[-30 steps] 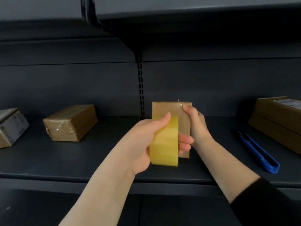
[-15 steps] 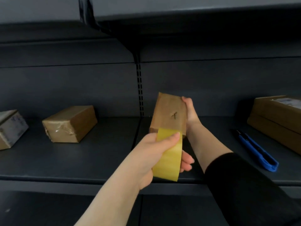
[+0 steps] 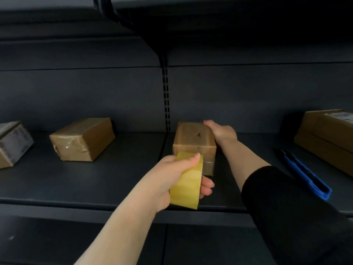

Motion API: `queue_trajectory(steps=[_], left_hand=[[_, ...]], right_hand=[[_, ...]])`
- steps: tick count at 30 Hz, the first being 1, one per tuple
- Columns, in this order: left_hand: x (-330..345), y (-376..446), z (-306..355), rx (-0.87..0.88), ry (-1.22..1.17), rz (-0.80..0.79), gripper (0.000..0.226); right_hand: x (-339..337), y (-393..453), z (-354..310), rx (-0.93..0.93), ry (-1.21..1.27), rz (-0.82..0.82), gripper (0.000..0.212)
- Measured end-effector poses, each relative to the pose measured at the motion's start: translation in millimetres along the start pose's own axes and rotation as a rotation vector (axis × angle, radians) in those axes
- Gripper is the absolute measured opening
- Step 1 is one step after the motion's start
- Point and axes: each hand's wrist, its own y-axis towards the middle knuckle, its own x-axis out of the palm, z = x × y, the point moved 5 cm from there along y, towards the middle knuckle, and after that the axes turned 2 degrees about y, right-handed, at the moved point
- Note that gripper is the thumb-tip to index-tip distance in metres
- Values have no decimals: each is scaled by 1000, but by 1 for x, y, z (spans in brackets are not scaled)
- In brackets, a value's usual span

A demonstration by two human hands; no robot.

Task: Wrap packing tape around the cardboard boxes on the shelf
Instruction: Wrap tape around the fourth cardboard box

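A small brown cardboard box (image 3: 193, 139) lies flat on the dark shelf (image 3: 114, 180) at the centre, a small mark on its top. My right hand (image 3: 222, 131) grips its far right edge. My left hand (image 3: 177, 175) holds a yellow roll of packing tape (image 3: 188, 185) just in front of the box's near face, thumb on top and fingers curled underneath. The roll hides part of the box's front.
A taped brown box (image 3: 84, 139) sits to the left, and a labelled box (image 3: 13, 143) at the far left edge. A blue box cutter (image 3: 305, 175) lies right of my arm. Larger stacked boxes (image 3: 328, 138) stand at the far right.
The box was held upright above the shelf by my right hand; it has been tipped back and laid flat on the shelf. My left hand with the tape roll stayed near its front.
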Motion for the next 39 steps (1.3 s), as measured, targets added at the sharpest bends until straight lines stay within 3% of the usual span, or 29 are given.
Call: queue_trajectory(steps=[4, 6, 8, 10, 17, 23, 27, 32, 34, 36, 39], left_hand=[[-1, -1, -1, 4, -15, -1, 40], [-1, 0, -2, 9, -24, 1, 40], [-2, 2, -2, 23, -26, -4, 36], [-1, 3, -2, 45, -23, -15, 32], [1, 14, 6, 148, -99, 40, 17], [3, 7, -3, 106, -116, -37, 29], [-2, 5, -7, 79, -104, 22, 39], [-32, 19, 8, 131, 455, 342, 91], [-36, 28, 16, 173, 556, 259, 102], [-30, 35, 16, 165, 508, 101, 111], [-23, 42, 16, 191, 460, -14, 104]], right_hand=[[-15, -11, -49, -447, -609, 170, 67], [-6, -36, -70, -704, -777, -5, 66], [13, -62, -67, -804, -913, -314, 66], [28, -76, -45, -755, -1103, -483, 66], [47, -47, -44, -625, -1188, -405, 63], [51, -24, -48, -584, -1230, -412, 62], [54, -17, -49, -553, -1240, -409, 63], [53, -17, -49, -529, -1192, -406, 63], [52, -17, -50, -539, -1170, -409, 62], [52, -16, -50, -551, -1143, -416, 61], [52, -13, -49, -578, -1094, -405, 59]])
